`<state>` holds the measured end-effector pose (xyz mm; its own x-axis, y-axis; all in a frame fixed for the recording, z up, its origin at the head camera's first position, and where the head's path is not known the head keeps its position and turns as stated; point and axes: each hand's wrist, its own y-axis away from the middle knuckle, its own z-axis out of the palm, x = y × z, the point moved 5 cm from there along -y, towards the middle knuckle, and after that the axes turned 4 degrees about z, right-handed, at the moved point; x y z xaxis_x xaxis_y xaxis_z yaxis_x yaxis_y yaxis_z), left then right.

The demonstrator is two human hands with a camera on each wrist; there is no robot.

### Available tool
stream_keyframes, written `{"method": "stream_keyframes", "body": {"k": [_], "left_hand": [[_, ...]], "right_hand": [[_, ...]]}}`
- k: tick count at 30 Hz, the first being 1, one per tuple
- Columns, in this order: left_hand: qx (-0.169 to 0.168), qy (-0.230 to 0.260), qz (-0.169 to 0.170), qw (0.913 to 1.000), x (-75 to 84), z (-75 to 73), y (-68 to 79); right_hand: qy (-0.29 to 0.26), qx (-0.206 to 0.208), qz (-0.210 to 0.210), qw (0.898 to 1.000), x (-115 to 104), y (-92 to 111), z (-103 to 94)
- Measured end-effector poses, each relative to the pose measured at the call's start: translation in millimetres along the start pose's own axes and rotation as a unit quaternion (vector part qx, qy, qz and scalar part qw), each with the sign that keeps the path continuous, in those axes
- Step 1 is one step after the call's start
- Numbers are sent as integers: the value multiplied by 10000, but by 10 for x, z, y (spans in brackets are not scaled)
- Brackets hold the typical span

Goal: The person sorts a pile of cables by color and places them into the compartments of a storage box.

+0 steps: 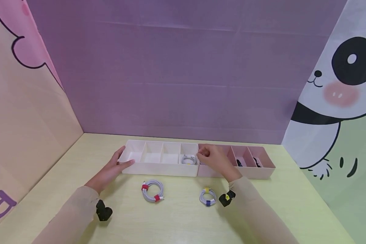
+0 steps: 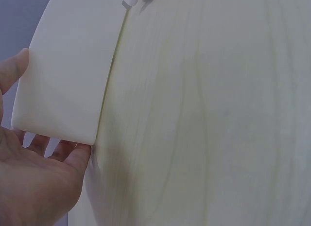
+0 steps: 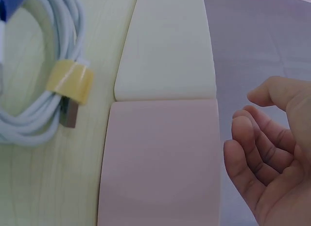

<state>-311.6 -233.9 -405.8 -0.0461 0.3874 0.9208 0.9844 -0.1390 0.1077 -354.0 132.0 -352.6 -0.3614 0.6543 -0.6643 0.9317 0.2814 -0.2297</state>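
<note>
A white divided storage box (image 1: 161, 169) stands end to end with a pink divided box (image 1: 257, 174). My left hand (image 1: 112, 167) holds the white box's left end, thumb at the front rim and fingers against the end wall. Over the seam between the boxes hovers my right hand (image 1: 215, 160), its fingers loosely bent and nothing between them. A coiled pale cable (image 1: 189, 160) lies in the white box's rightmost compartment. Dark items (image 1: 239, 163) sit in the pink box; part of that box is hidden behind the right hand.
On the table in front of the boxes lie a coiled cable with red straps (image 1: 153, 190) and, further right, a smaller white coil with yellow and blue straps (image 1: 207, 197). A purple backdrop (image 1: 183, 81) rises behind, with printed panels at both sides.
</note>
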Motion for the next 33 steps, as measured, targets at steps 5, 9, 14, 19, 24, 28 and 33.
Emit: {"method": "stream_keyframes", "body": {"k": [5, 9, 14, 19, 24, 28, 33], "left_hand": [[8, 24, 11, 10000, 13, 1, 4], [23, 21, 18, 10000, 4, -2, -4], [24, 19, -13, 10000, -10, 0, -18], [26, -29, -46, 10000, 3, -4, -8], [-19, -142, 2, 9999, 12, -6, 1], [-35, -147, 14, 9999, 6, -7, -1], [-31, -130, -8, 9999, 12, -12, -3]], "right_hand": [[32, 132, -194, 9997, -20, 45, -40], [-19, 131, -319, 9994, -30, 88, -45], [44, 103, -403, 9991, -31, 165, -43], [189, 61, -530, 9984, -7, 255, -45], [236, -69, -653, 9976, 17, 344, -53], [342, -156, -843, 9957, 44, 415, -43], [427, -304, -747, 9958, 123, 508, -13]]}}
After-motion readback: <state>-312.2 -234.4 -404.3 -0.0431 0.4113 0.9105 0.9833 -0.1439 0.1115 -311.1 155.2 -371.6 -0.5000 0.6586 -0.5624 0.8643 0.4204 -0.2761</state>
